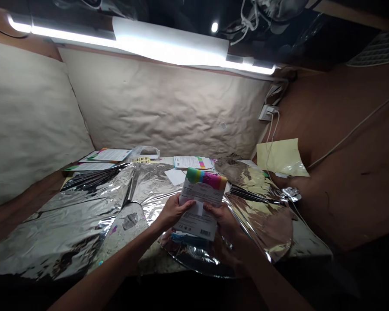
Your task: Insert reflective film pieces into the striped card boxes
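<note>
Rainbow-edged card between 2 hands

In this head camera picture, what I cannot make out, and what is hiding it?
Print on the white rectangular card with a rainbow-striped top: too small to read in the head view.
Blue object below the card: mostly hidden by the card, left hand and right hand; its kind is unclear.
Left forearm and right forearm: cut off by the bottom edge.
Printed white sheet with a coloured edge: print too small.
</note>
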`<control>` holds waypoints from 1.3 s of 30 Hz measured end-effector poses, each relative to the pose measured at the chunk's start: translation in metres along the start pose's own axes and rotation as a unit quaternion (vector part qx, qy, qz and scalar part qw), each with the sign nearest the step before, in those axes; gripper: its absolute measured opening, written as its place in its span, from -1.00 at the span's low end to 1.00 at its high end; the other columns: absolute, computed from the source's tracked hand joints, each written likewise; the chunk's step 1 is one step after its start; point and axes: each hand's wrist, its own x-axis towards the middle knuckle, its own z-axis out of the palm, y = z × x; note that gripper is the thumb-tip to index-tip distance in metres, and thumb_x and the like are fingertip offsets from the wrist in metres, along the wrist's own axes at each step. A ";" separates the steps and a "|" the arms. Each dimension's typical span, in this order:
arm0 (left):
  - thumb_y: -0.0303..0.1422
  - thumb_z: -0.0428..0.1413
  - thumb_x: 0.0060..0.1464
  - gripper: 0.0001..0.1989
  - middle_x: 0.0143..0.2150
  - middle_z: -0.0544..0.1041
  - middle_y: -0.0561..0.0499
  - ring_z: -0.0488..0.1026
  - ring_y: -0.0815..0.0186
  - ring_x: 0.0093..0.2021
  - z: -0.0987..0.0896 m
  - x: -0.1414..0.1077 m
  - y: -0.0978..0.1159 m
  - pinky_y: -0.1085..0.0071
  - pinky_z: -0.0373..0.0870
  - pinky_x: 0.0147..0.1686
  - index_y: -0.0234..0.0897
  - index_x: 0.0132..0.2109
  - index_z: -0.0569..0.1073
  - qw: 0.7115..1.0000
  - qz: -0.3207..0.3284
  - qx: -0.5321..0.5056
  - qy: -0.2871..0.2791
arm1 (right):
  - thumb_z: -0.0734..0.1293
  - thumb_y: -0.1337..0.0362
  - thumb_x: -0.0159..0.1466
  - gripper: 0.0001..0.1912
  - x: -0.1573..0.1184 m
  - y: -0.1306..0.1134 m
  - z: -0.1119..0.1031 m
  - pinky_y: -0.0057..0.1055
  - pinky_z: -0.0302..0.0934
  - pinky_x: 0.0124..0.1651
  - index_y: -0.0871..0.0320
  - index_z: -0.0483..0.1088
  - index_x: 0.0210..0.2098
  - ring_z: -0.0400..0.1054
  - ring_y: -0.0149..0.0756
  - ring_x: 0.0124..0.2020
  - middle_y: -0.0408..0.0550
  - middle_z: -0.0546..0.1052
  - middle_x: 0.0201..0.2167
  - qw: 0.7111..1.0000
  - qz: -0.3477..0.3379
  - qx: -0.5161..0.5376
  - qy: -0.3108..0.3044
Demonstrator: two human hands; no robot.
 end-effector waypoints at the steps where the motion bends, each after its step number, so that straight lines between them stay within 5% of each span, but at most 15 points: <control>1: -0.09 0.28 -0.01 -0.58 -0.21 0.63 -0.12 0.57 0.15 -0.29 -0.001 0.002 0.000 0.34 0.49 -0.34 -0.31 -0.12 0.49 1.000 0.005 0.004 0.003 | 0.58 0.11 -0.02 -0.60 0.003 0.001 0.000 -0.09 0.38 -0.09 0.21 0.56 -0.27 0.53 -0.01 -0.23 0.01 0.64 -0.32 1.000 -0.001 -0.001 -0.001; 8: -0.10 0.29 -0.03 -0.57 -0.21 0.64 -0.14 0.57 0.15 -0.28 -0.012 0.034 0.011 0.35 0.48 -0.31 -0.35 -0.13 0.53 0.999 0.040 0.024 0.004 | 0.59 0.15 -0.04 -0.55 0.040 -0.009 -0.005 -0.13 0.34 0.00 0.17 0.56 -0.18 0.52 -0.07 -0.17 -0.02 0.65 -0.26 0.999 -0.029 -0.006 -0.034; 15: -0.10 0.30 -0.03 -0.56 -0.22 0.63 -0.13 0.57 0.19 -0.32 -0.021 0.045 -0.009 0.36 0.49 -0.32 -0.37 -0.14 0.51 0.995 0.040 -0.041 0.077 | 0.58 0.14 -0.03 -0.54 0.075 -0.010 -0.006 -0.11 0.36 -0.03 0.23 0.56 -0.19 0.53 -0.05 -0.22 0.05 0.64 -0.26 0.992 -0.022 -0.085 -0.093; 21: -0.11 0.32 -0.05 -0.56 -0.26 0.64 -0.15 0.57 0.18 -0.34 -0.027 0.041 -0.012 0.37 0.48 -0.36 -0.40 -0.17 0.53 0.997 -0.011 -0.044 0.062 | 0.60 0.13 -0.06 -0.54 0.078 0.008 -0.007 -0.13 0.39 -0.05 0.23 0.58 -0.22 0.54 -0.02 -0.20 0.07 0.64 -0.24 0.994 0.001 -0.080 -0.069; 29: -0.14 0.33 -0.07 -0.57 -0.20 0.64 -0.14 0.59 0.12 -0.25 -0.016 0.040 -0.010 0.34 0.52 -0.30 -0.37 -0.14 0.54 0.994 0.018 -0.020 0.105 | 0.58 0.09 -0.05 -0.55 0.071 0.004 0.000 -0.14 0.43 -0.12 0.20 0.56 -0.23 0.54 0.00 -0.24 0.04 0.64 -0.27 0.998 -0.001 -0.040 -0.039; 35: -0.13 0.32 -0.05 -0.60 -0.23 0.64 -0.14 0.58 0.13 -0.27 -0.014 0.042 -0.010 0.36 0.50 -0.32 -0.37 -0.18 0.54 0.989 0.026 -0.014 0.147 | 0.55 0.04 0.02 -0.43 0.068 -0.005 -0.006 -0.15 0.43 -0.14 0.18 0.49 -0.05 0.52 0.04 -0.14 0.09 0.61 -0.14 0.994 -0.006 -0.062 -0.088; 39: -0.15 0.30 0.00 -0.63 -0.17 0.63 -0.14 0.58 0.11 -0.20 -0.008 0.038 -0.014 0.32 0.51 -0.22 -0.33 -0.13 0.53 0.986 0.046 -0.003 0.158 | 0.57 0.11 0.00 -0.50 0.073 0.007 -0.011 -0.12 0.41 -0.10 0.21 0.51 -0.13 0.53 0.02 -0.18 0.11 0.62 -0.17 0.997 -0.025 -0.074 -0.015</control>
